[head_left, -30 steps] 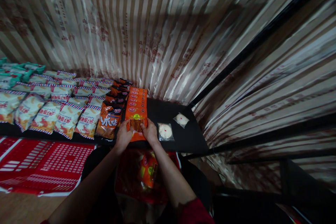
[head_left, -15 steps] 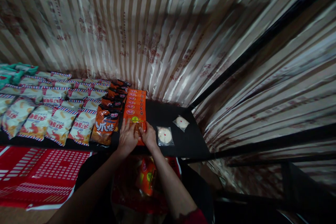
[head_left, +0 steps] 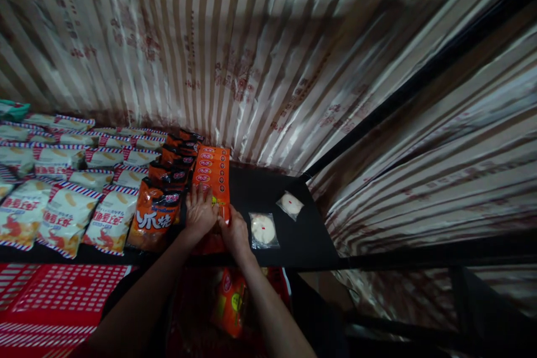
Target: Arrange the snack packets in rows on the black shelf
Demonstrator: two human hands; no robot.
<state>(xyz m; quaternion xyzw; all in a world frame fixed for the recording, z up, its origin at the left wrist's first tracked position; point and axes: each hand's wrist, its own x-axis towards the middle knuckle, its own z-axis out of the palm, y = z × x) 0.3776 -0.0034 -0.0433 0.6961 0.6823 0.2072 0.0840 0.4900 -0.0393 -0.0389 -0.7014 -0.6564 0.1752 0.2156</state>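
Observation:
A row of orange snack packets [head_left: 213, 172] overlaps from the back of the black shelf [head_left: 282, 251] to its front. At the front of this row, my left hand [head_left: 200, 213] lies flat along the left side, fingers stretched out and apart. Opposite it, my right hand [head_left: 235, 232] grips the right edge of the front orange packet with bent fingers. My hands partly cover that packet. Below the shelf edge, another orange packet [head_left: 231, 305] lies in a red basket [head_left: 287, 285] between my forearms.
Black-and-orange snack bags [head_left: 154, 218] stand left of the packets, then rows of white snack bags [head_left: 69, 215]. Two round white items in clear wrappers, a near one [head_left: 263, 229] and a far one [head_left: 290, 204], lie right. Another red basket [head_left: 71, 291] sits lower left. Striped sheeting [head_left: 251, 67] hangs behind; a black pole [head_left: 377, 112] slants rightward.
My view has shifted, so the shelf front appears lower and the goods farther left. Both hands stay at the front of the orange packet row; my left fingers have slid toward its left side.

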